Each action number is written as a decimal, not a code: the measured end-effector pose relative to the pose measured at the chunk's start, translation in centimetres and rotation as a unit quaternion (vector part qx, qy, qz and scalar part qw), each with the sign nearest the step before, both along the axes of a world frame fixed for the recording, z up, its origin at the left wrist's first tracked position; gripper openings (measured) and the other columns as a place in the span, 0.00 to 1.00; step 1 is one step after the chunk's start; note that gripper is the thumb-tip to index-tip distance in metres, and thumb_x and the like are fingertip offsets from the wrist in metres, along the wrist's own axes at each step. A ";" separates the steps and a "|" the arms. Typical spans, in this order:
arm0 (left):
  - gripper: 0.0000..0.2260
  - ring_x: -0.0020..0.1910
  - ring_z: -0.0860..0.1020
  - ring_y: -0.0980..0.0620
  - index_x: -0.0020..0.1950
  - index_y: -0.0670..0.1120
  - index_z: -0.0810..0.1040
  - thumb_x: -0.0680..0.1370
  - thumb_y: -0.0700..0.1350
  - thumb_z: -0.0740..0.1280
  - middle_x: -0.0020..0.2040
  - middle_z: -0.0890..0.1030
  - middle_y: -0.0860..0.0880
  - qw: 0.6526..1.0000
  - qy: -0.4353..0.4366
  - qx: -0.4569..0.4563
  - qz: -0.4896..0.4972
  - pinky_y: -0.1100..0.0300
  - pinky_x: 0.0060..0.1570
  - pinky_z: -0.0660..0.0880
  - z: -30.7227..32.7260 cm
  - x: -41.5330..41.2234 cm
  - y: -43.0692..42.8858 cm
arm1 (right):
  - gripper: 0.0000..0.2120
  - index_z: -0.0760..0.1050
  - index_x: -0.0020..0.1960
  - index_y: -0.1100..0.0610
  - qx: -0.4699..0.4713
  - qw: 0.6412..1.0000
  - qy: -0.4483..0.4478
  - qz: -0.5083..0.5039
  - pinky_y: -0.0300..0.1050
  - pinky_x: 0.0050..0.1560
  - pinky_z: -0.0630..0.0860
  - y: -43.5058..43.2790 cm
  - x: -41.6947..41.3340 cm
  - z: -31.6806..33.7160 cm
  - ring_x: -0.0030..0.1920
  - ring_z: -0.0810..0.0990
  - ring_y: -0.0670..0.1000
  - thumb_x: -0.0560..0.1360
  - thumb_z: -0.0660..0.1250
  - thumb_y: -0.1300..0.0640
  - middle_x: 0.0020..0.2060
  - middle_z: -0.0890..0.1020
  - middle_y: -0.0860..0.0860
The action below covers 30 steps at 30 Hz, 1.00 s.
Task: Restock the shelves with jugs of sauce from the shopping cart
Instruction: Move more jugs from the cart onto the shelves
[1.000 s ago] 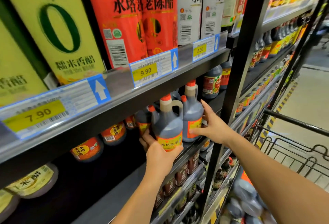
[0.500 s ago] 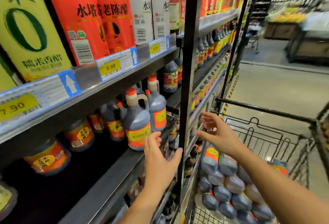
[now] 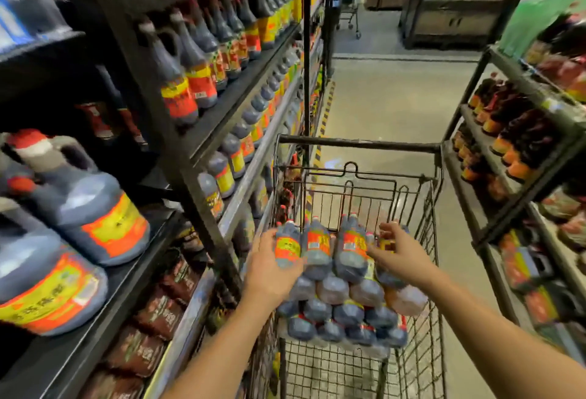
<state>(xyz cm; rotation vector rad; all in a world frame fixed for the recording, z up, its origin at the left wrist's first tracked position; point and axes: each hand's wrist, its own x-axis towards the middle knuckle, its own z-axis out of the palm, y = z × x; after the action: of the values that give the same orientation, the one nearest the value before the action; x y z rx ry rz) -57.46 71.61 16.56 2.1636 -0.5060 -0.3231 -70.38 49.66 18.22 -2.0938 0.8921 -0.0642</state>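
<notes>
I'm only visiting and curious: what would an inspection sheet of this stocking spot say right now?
Surface: wire shopping cart in the aisle, beside the left shelf.
Job's things: jugs of sauce stacked in layers in the cart; shelf jugs already stand on the left shelf.
Clutter: nothing seen.
Hands: left hand lies against the leftmost top jug, grip unclear in the blur; right hand has its fingers spread over the top jugs on the right.
Cables: nothing seen.
Surroundings: right shelves full of bottles; another cart far down the aisle; striped floor marking along the left shelving.
</notes>
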 end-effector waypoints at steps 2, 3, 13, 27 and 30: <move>0.35 0.64 0.72 0.47 0.73 0.48 0.65 0.70 0.53 0.75 0.65 0.71 0.48 1.000 0.012 0.024 -0.014 0.54 0.61 0.70 -1.5 0.7 -2.7 | 0.23 0.71 0.63 0.61 0.010 0.999 0.029 -0.031 0.54 0.54 0.77 -2.2 -0.2 -1.7 0.51 0.81 0.55 0.73 0.73 0.53 0.53 0.81 0.56; 0.34 0.64 0.72 0.47 0.73 0.48 0.66 0.71 0.53 0.75 0.65 0.71 0.49 0.999 0.017 0.031 -0.022 0.54 0.60 0.70 -2.2 0.9 -4.1 | 0.18 0.73 0.57 0.61 0.010 0.998 0.043 -0.040 0.53 0.53 0.77 -3.3 -0.3 -2.5 0.48 0.81 0.55 0.73 0.73 0.55 0.47 0.81 0.55; 0.31 0.62 0.75 0.45 0.69 0.44 0.68 0.71 0.53 0.75 0.60 0.75 0.50 0.976 0.111 0.145 -0.121 0.59 0.53 0.71 -9.6 2.0 -19.7 | 0.13 0.74 0.55 0.57 0.028 0.984 0.149 -0.092 0.41 0.46 0.71 -11.4 2.7 -10.4 0.53 0.79 0.59 0.73 0.70 0.53 0.46 0.75 0.53; 0.52 0.69 0.64 0.40 0.74 0.42 0.55 0.62 0.66 0.76 0.67 0.70 0.42 0.913 0.094 0.393 -0.058 0.48 0.61 0.69 -16.1 3.3 -25.6 | 0.68 0.52 0.73 0.56 0.120 0.955 0.192 -0.191 0.58 0.53 0.79 -14.1 5.3 -18.5 0.56 0.78 0.58 0.41 0.70 0.27 0.60 0.74 0.57; 0.48 0.68 0.65 0.41 0.72 0.43 0.58 0.63 0.64 0.76 0.66 0.71 0.42 0.923 0.090 0.372 -0.040 0.47 0.62 0.70 -16.5 3.2 -25.4 | 0.65 0.54 0.70 0.55 0.127 0.955 0.182 -0.195 0.58 0.52 0.79 -14.2 5.0 -18.5 0.54 0.79 0.58 0.39 0.69 0.29 0.58 0.75 0.56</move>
<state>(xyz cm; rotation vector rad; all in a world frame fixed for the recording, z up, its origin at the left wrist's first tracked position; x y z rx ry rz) -54.26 46.25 0.04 2.8043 -0.4016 -0.8664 -65.37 35.48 -0.25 -1.6913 1.4478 0.2263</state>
